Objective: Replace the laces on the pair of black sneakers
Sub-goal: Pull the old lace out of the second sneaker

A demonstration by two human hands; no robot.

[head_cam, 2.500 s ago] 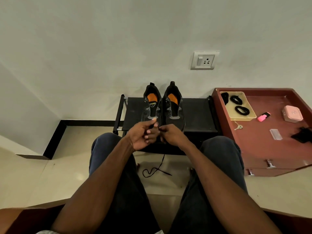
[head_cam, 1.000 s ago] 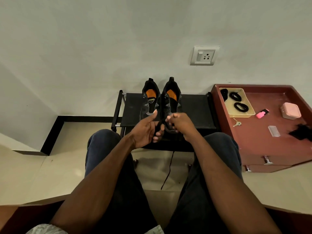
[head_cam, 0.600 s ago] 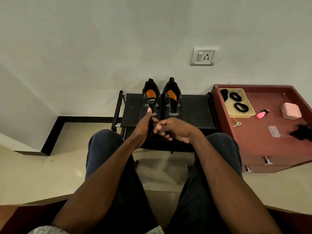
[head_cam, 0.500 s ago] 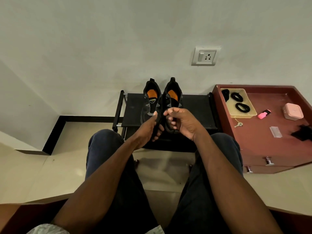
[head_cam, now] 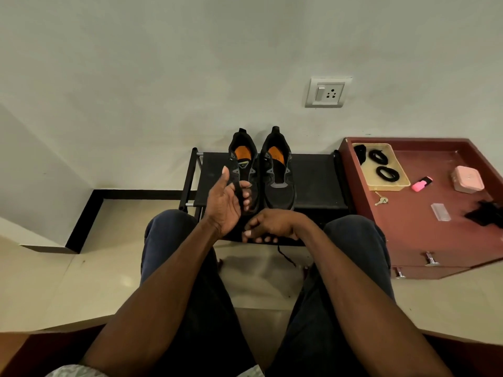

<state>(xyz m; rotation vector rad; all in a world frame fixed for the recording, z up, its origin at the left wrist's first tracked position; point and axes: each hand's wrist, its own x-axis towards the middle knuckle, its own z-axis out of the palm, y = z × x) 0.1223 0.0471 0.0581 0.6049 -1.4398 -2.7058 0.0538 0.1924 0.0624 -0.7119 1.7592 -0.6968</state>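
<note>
Two black sneakers with orange insoles, the left one (head_cam: 243,165) and the right one (head_cam: 278,175), stand side by side on a black shoe rack (head_cam: 313,180), toes toward me. My left hand (head_cam: 226,202) is raised in front of the left sneaker, its fingers curled round a gathered bundle of black lace (head_cam: 240,189). Lower down, over the rack's front edge, my right hand (head_cam: 269,227) pinches the same lace. The lace tail (head_cam: 285,257) dangles below it toward the floor. Two coiled black laces (head_cam: 388,173) lie in a yellow tray (head_cam: 386,188) to the right.
The tray sits on a red cabinet (head_cam: 413,229) beside the rack, with a key (head_cam: 381,199), a pink highlighter (head_cam: 422,183), a pink box (head_cam: 467,179), a clear plastic piece (head_cam: 440,212) and a black item (head_cam: 487,213). A wall socket (head_cam: 328,91) is above. My knees flank the rack.
My right hand has dropped from beside the left hand down to the rack's front edge, drawing the lace with it. My left hand stays raised with the lace bundle.
</note>
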